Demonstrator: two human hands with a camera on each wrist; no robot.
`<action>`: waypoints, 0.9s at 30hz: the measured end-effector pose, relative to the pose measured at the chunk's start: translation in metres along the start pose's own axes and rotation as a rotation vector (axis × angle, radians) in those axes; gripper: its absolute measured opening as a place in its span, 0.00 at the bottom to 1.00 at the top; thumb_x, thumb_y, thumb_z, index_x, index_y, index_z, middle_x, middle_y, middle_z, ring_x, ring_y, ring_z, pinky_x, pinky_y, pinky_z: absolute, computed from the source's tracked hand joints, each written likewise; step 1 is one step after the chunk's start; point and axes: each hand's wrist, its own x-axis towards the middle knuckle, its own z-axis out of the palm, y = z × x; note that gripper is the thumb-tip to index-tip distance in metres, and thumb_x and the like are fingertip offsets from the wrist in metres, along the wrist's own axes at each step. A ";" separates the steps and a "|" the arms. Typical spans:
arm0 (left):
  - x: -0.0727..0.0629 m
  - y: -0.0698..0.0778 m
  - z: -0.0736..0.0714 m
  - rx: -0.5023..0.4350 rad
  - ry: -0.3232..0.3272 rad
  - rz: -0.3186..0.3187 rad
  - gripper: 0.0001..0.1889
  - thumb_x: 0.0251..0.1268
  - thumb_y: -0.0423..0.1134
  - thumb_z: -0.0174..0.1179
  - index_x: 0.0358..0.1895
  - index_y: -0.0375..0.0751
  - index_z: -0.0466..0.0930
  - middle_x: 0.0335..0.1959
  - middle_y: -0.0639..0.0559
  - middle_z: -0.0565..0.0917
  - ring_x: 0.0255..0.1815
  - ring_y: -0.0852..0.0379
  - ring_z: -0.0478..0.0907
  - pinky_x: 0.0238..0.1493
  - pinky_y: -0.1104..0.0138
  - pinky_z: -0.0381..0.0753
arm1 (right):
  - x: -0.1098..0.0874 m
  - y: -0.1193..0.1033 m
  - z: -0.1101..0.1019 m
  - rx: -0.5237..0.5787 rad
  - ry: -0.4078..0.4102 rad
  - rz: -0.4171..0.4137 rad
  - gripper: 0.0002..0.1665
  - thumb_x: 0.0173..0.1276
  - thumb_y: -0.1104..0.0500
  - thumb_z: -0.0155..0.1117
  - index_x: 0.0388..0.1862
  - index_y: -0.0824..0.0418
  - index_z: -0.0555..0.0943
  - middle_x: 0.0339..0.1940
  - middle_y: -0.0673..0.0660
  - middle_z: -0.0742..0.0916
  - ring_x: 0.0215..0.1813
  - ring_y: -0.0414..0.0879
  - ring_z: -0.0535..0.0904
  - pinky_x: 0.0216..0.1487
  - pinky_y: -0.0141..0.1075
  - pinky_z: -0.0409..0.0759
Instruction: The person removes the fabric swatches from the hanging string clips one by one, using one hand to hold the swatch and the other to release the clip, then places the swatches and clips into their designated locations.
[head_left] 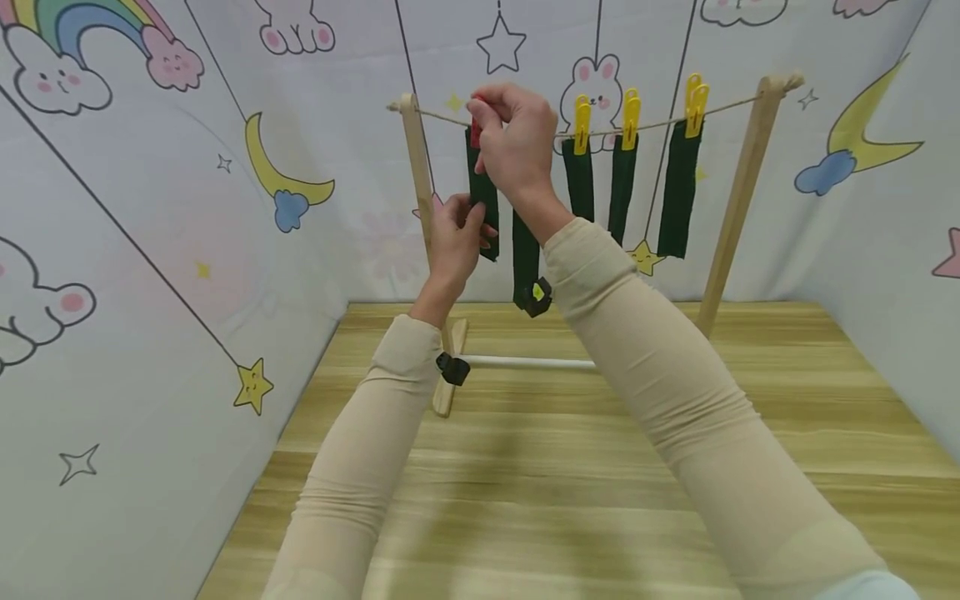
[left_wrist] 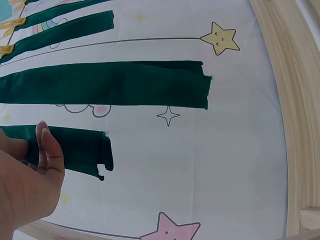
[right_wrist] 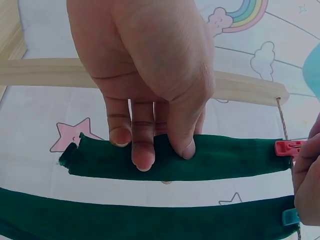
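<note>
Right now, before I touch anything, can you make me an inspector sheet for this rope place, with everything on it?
Surface: wood-grain table, with a wooden rack standing on it and a white bar low down.
Things in use: five dark green strips hang from the rope. In the head view, the leftmost strip has a red clip, the next a teal clip, the others yellow clips.
Clutter: nothing seen.
Left hand: holds the leftmost strip below its clip.
Right hand: pinches the red clip.
Cables: nothing seen; the long lines are printed.
Surroundings: pale walls printed with rabbits, moons, stars and a rainbow.
</note>
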 end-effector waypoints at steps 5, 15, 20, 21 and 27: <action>0.002 0.002 0.000 -0.012 0.006 0.011 0.13 0.79 0.32 0.49 0.55 0.25 0.73 0.33 0.48 0.77 0.25 0.59 0.78 0.28 0.72 0.78 | 0.002 -0.003 -0.001 0.014 -0.007 -0.004 0.11 0.72 0.62 0.64 0.49 0.66 0.86 0.38 0.56 0.90 0.16 0.45 0.78 0.24 0.30 0.78; 0.001 0.007 -0.001 -0.032 0.008 0.024 0.13 0.78 0.31 0.50 0.55 0.23 0.73 0.34 0.47 0.78 0.24 0.59 0.78 0.26 0.72 0.78 | 0.015 -0.008 -0.007 0.151 0.014 0.025 0.14 0.71 0.60 0.64 0.51 0.66 0.85 0.46 0.56 0.90 0.14 0.45 0.75 0.22 0.29 0.76; -0.004 0.004 -0.002 -0.007 0.004 0.003 0.13 0.78 0.32 0.50 0.56 0.25 0.74 0.35 0.46 0.78 0.26 0.59 0.78 0.28 0.72 0.79 | 0.010 -0.009 -0.012 0.227 0.018 0.034 0.14 0.70 0.61 0.64 0.51 0.67 0.85 0.47 0.54 0.89 0.14 0.47 0.74 0.21 0.30 0.76; -0.005 0.002 -0.002 -0.003 0.002 -0.001 0.13 0.78 0.32 0.50 0.56 0.25 0.73 0.35 0.45 0.78 0.26 0.59 0.78 0.28 0.72 0.79 | 0.009 -0.009 -0.013 0.238 0.019 0.031 0.14 0.70 0.61 0.65 0.50 0.67 0.85 0.48 0.54 0.89 0.14 0.47 0.73 0.21 0.31 0.76; -0.011 -0.003 -0.004 0.002 0.008 0.011 0.12 0.79 0.33 0.50 0.55 0.27 0.74 0.35 0.45 0.78 0.26 0.59 0.78 0.28 0.72 0.78 | 0.001 -0.015 -0.020 0.254 0.012 -0.019 0.15 0.70 0.60 0.66 0.52 0.66 0.84 0.50 0.53 0.89 0.15 0.49 0.73 0.22 0.33 0.75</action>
